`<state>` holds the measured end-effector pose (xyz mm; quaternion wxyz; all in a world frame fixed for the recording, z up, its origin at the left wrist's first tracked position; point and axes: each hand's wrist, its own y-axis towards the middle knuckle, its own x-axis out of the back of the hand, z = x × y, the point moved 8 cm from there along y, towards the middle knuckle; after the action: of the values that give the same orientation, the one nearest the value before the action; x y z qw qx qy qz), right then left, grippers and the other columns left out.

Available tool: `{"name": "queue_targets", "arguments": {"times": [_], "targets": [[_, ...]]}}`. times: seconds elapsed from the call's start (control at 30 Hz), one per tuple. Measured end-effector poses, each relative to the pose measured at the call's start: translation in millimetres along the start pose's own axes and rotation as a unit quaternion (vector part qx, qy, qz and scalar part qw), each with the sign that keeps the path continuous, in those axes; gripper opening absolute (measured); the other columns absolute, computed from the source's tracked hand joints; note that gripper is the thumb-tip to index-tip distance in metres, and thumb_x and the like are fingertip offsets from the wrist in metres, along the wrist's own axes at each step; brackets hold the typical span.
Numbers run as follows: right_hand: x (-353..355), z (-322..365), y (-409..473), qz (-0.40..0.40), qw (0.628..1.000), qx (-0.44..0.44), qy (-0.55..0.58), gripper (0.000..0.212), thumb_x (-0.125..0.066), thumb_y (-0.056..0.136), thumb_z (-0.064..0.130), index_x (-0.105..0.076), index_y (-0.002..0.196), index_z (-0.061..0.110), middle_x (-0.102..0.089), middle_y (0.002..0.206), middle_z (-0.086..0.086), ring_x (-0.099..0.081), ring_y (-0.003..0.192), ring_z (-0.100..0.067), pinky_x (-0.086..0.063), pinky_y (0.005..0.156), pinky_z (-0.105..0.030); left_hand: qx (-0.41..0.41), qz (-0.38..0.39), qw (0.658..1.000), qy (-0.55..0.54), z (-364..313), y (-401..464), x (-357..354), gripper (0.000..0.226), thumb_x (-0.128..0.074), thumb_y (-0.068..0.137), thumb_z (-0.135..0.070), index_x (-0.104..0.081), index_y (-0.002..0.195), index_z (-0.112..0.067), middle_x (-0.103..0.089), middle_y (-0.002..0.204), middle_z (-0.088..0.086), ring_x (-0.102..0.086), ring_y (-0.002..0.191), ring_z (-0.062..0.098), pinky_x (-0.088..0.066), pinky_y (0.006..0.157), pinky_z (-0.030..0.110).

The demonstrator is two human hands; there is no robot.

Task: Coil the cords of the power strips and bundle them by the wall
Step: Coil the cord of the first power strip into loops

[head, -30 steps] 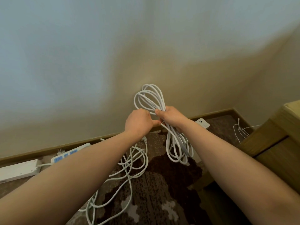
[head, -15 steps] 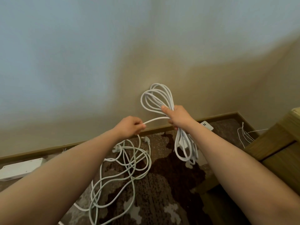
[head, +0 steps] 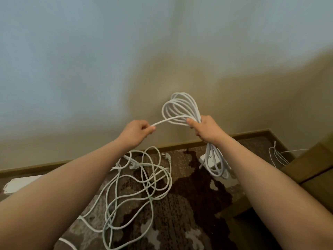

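My right hand (head: pixel 207 128) grips a coil of white cord (head: pixel 180 109) held up in front of the wall; its loops rise above the fist and hang below it to a white power strip (head: pixel 211 160) on the carpet. My left hand (head: pixel 137 131) pinches the free strand (head: pixel 169 120) that runs from the coil, holding it out to the left. Under my left arm a loose tangle of white cord (head: pixel 142 186) lies on the carpet, with plugs (head: pixel 166 156) near the baseboard.
Another white power strip (head: pixel 19 184) lies at the far left by the baseboard (head: pixel 252 133). A wooden cabinet (head: pixel 317 170) stands at the right, with thin white wires (head: pixel 277 156) in the corner beside it. The floor is patterned brown carpet (head: pixel 189 204).
My left hand has let go of the coil and drawn a strand out to the left. Both hands and the coil sit a little further right and higher in view.
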<state>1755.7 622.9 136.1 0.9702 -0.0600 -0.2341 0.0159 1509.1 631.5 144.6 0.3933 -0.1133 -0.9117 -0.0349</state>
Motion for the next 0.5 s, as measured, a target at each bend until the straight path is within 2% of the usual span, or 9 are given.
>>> {"name": "queue_targets", "arguments": {"times": [0.17,0.27,0.33,0.4,0.47,0.5], "targets": [[13,-7,2,-0.086,0.995,-0.019,0.041,0.036,-0.060,0.094,0.047,-0.062,0.081,0.014,-0.051,0.055,0.000,-0.041,0.034,-0.005,-0.036,0.039,-0.022,0.019,0.086,0.993,0.076,47,-14,-8,0.031,-0.045,0.098,-0.035,-0.065,0.081,-0.017,-0.058,0.069,-0.001,-0.055,0.068,0.019,-0.041,0.062,0.028],[15,-12,2,-0.093,0.995,-0.024,0.038,0.037,-0.059,0.094,0.049,-0.063,0.082,0.014,-0.052,0.056,0.000,-0.043,0.037,-0.006,-0.037,0.042,-0.025,0.018,0.084,0.989,0.119,51,-14,-5,0.029,-0.042,0.099,-0.031,-0.063,0.083,-0.019,-0.056,0.070,-0.003,-0.054,0.072,0.020,-0.037,0.060,0.028],[14,-11,1,-0.076,0.997,-0.018,0.028,0.037,-0.056,0.095,0.051,-0.063,0.083,0.017,-0.053,0.056,0.002,-0.044,0.037,-0.004,-0.037,0.045,-0.026,0.023,0.024,0.995,0.092,39,-13,9,0.030,-0.042,0.099,-0.030,-0.063,0.084,-0.016,-0.053,0.066,-0.003,-0.054,0.069,0.021,-0.037,0.059,0.029],[11,-8,1,-0.055,0.998,-0.006,0.011,0.038,-0.053,0.096,0.052,-0.063,0.082,0.018,-0.053,0.055,0.004,-0.044,0.036,-0.002,-0.037,0.047,-0.027,0.005,-0.097,0.995,0.018,9,-7,40,0.029,-0.042,0.098,-0.029,-0.062,0.080,-0.017,-0.048,0.059,-0.004,-0.049,0.059,0.014,-0.036,0.055,0.027],[4,-6,1,-0.034,0.999,0.001,-0.014,0.043,-0.050,0.097,0.053,-0.065,0.083,0.014,-0.052,0.054,0.006,-0.044,0.036,-0.003,-0.036,0.048,-0.027,-0.064,-0.227,0.971,-0.025,-34,-4,79,0.029,-0.044,0.095,-0.030,-0.061,0.074,-0.020,-0.045,0.054,-0.008,-0.043,0.052,0.001,-0.033,0.052,0.020],[-1,-5,0,-0.022,1.000,0.003,-0.020,0.048,-0.049,0.097,0.054,-0.065,0.086,0.010,-0.051,0.053,0.006,-0.043,0.037,-0.004,-0.035,0.048,-0.026,-0.097,-0.257,0.960,-0.043,-55,-2,92,0.029,-0.044,0.093,-0.031,-0.061,0.072,-0.020,-0.044,0.053,-0.008,-0.043,0.052,0.000,-0.031,0.051,0.017]]}}
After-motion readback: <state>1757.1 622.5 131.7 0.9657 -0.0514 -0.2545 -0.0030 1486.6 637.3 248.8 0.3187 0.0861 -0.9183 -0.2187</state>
